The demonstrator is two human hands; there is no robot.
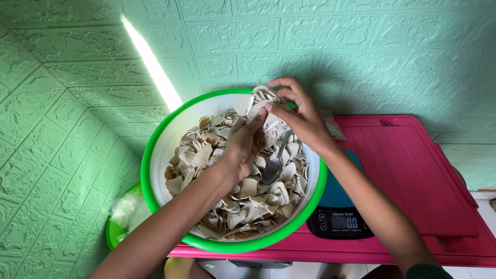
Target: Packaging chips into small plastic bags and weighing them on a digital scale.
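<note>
The large white plastic basin with a green rim (155,150) on the pink bench (413,170) was seen brimful of pale dried chips (248,201), a small clear bag (266,106) barely filled being pinched shut-fingered between the left hand (242,147) and right hand (302,116) above it.

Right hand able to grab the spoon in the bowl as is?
Probably yes: the spoon lies uncovered on the chips, just below the right hand, though its fingers already pinch a clear bag.
</note>
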